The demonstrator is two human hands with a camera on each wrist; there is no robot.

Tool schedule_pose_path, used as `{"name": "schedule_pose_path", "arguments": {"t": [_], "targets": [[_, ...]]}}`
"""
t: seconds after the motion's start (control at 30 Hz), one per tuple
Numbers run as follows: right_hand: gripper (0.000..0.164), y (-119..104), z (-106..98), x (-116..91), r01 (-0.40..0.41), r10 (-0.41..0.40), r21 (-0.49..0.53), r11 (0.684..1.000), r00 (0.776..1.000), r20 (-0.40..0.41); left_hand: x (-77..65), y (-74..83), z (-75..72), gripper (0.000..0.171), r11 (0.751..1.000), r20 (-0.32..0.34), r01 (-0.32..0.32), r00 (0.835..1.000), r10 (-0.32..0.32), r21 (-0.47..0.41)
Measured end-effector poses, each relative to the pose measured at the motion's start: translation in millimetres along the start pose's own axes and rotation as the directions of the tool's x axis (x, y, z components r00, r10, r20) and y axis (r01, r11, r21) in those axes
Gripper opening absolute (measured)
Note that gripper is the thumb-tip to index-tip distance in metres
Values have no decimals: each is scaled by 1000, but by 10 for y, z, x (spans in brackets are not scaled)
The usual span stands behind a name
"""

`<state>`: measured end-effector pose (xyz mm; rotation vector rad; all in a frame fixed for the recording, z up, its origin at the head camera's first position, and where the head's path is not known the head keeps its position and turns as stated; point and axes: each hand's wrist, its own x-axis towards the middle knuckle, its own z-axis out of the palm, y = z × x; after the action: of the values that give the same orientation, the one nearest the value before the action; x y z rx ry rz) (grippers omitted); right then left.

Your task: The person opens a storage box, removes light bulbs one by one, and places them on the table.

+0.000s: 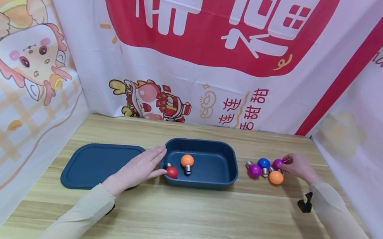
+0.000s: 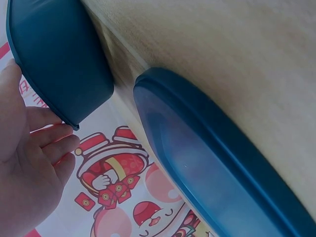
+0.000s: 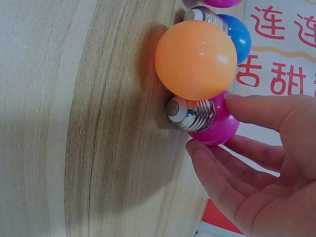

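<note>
I see the left hand [image 1: 139, 168], straight-fingered, against the box [image 1: 202, 185], bench [image 1: 195, 221] stretching in front; the right hand [image 1: 298, 167] pinches a purple bulb [image 1: 277, 163], partly hiding it.

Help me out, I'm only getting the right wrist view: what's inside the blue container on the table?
Observer: In the blue container lie an orange bulb and a red bulb.
Operator: Is anyone touching it?
Observer: Yes, the left hand touches the rim at its left end.
Operator: Is it covered?
Observer: No, the lid lies on the table, to the left of it.
</note>
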<state>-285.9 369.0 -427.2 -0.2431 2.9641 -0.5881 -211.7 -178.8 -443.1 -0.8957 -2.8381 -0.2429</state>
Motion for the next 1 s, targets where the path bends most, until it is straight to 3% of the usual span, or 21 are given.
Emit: {"name": "schedule_pose_path", "arguments": {"t": [0.27,1.0], "targets": [[50,16,-10,-11,-49,49,8,999,998,42,-6,14,2,77,1000,-21,-18,1000,18,21],[47,3,16,-79,-80,79,13,997,995,60,-5,-3,18,78,1000,-13,-3,1000,3,-3]]}}
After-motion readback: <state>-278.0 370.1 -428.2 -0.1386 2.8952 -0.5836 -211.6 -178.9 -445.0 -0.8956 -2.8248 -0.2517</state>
